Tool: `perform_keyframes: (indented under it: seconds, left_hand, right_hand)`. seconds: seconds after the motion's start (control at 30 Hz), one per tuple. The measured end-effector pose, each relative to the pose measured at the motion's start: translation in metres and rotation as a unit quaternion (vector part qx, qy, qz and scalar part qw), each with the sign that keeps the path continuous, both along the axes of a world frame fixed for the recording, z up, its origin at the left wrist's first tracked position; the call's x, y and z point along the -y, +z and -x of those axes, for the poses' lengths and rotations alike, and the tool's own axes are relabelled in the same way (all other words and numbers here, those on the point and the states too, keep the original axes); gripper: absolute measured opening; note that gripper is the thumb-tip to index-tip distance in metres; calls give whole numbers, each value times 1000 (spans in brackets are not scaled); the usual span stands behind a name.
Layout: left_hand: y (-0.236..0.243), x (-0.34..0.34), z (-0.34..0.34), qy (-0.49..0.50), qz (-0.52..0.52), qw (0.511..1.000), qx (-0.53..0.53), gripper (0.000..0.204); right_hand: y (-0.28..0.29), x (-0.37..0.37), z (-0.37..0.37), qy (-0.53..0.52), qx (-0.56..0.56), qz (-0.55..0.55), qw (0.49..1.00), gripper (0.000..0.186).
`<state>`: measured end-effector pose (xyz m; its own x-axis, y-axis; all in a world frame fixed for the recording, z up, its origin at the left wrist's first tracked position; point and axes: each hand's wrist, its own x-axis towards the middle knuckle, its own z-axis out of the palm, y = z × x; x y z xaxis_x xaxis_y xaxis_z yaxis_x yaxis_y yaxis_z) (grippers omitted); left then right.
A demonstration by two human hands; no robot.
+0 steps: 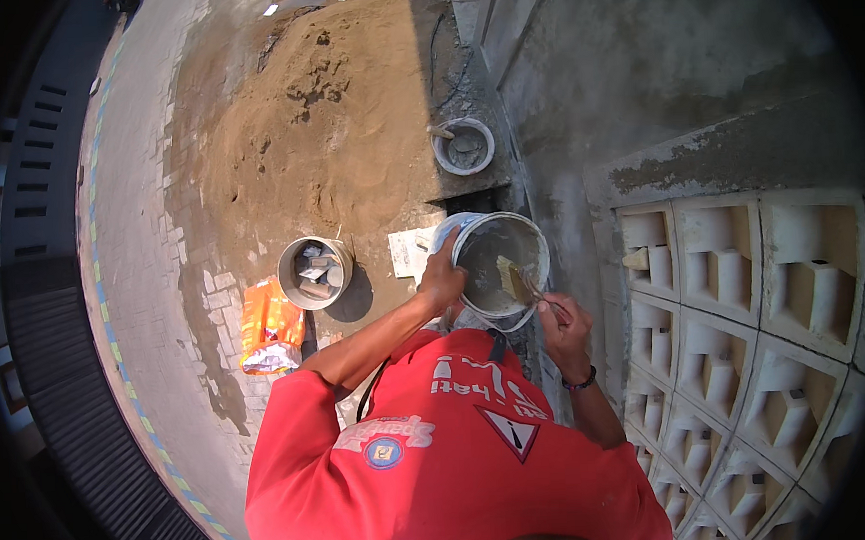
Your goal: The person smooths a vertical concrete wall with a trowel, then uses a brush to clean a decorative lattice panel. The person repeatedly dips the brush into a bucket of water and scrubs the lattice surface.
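In front of me is a white bucket (545, 255) with wet grey contents inside. My left hand (442, 281) is closed on its left side, with the fingers up at the rim. A brush (512, 280) with pale bristles dips into the bucket from the right. Its handle is in my right hand (565, 334), which is closed around it just outside the rim. The lower end of the bristles meets the grey contents; how deep they sit I cannot tell.
A smaller bucket (490, 152) of grey mix, a handle leaning on its rim, stands beyond. To the left are a bucket (343, 264) of broken pieces and an orange bag (271, 320). A sand pile (320, 130) lies ahead; a wall with pale vent blocks (708, 287) rises right.
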<state>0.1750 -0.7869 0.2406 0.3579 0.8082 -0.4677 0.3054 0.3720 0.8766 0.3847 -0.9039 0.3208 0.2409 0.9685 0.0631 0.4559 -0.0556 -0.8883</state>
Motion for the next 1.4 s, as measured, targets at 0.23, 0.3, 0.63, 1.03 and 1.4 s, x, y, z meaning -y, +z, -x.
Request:
perform_keyframes:
  seconds: [0.23, 0.3, 0.63, 1.03, 1.4]
  left_hand:
    - [-9, -30, 0, -26, -42, 998, -37, 75]
    - [-13, -41, 4, -48, -42, 997, -40, 76]
    - [10, -100, -12, -78, 81, 994, -8, 79]
    - [-74, -250, -36, -214, 153, 964, -34, 80]
    - [-312, -381, -22, -417, 79, 883, -199, 83]
  right_hand:
    - [-2, -6, 21, -75, 21, -84, 993, 15]
    - [-7, 0, 28, -121, -32, -66, 990, 15]
    - [14, -49, 24, -325, -198, -29, 924, 20]
    - [-53, -148, 6, -331, -612, -33, 717, 45]
    - [-332, -393, -49, -259, 49, 229, 937, 42]
